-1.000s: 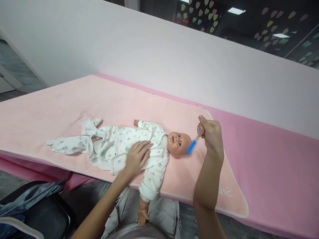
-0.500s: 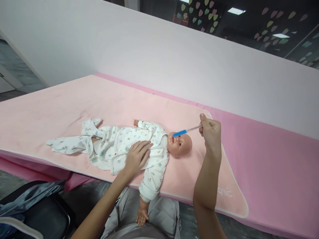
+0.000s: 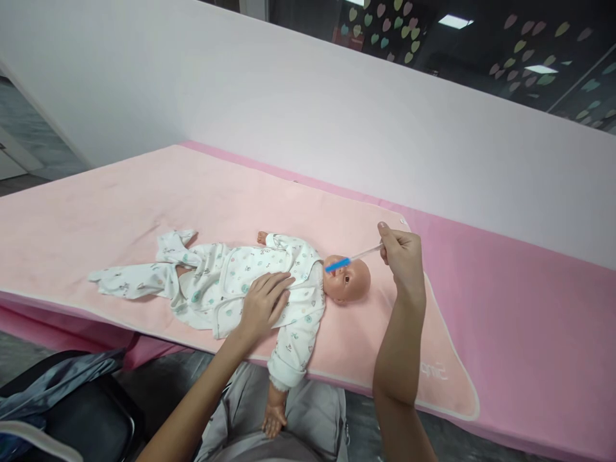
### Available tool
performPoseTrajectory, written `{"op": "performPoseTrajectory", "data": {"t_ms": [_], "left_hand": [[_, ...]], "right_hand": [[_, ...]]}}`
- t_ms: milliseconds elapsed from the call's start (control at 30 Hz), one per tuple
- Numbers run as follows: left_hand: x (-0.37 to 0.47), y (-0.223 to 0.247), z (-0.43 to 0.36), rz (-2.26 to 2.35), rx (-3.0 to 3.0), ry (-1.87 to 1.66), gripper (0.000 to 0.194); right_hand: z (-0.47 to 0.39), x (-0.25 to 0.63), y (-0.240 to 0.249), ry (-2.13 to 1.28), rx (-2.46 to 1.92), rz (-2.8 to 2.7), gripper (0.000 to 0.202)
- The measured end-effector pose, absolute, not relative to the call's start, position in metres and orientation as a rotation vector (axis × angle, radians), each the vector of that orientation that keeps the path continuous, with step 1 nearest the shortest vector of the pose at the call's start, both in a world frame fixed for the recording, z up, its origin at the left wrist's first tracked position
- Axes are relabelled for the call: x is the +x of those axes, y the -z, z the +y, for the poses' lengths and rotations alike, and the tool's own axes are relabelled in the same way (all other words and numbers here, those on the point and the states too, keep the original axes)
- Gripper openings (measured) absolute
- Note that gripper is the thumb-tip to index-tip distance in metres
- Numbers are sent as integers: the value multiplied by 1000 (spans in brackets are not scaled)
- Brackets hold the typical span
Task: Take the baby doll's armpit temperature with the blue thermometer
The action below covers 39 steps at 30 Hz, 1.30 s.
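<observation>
A baby doll (image 3: 353, 280) in a white printed outfit (image 3: 255, 264) lies on its back, its head to the right and one arm hanging over the table's near edge. My left hand (image 3: 264, 303) rests with spread fingers on the doll's chest. Above and right of the doll's head, my right hand (image 3: 402, 253) pinches the clear handle of a thin stick with a blue end (image 3: 338, 264). That blue end is over the doll's mouth; whether it touches is unclear.
A light pink mat (image 3: 212, 186) covers much of the table, over a darker pink cloth (image 3: 520, 308). Behind stands a white wall (image 3: 298, 102) below a dark window. A black chair (image 3: 91, 410) with clothing is at the lower left.
My right hand has moved slightly left, and the blue end has shifted left and a little down, from beside the doll's nose to over its mouth. My left hand stays in place.
</observation>
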<state>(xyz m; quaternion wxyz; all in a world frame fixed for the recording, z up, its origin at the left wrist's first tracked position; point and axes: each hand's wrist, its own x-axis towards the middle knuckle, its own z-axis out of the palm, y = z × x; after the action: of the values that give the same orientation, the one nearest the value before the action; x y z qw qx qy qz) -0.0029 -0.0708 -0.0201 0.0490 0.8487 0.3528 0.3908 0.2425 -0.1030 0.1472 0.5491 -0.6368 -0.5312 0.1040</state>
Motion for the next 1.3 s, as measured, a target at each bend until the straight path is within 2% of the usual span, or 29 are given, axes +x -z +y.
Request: {"op": "performPoseTrajectory", "data": {"t_ms": [1300], "left_hand": [[-3, 20, -71, 1081, 2575, -1182, 30]], "right_hand": [[-105, 249, -147, -390, -1407, -1198, 54]]}}
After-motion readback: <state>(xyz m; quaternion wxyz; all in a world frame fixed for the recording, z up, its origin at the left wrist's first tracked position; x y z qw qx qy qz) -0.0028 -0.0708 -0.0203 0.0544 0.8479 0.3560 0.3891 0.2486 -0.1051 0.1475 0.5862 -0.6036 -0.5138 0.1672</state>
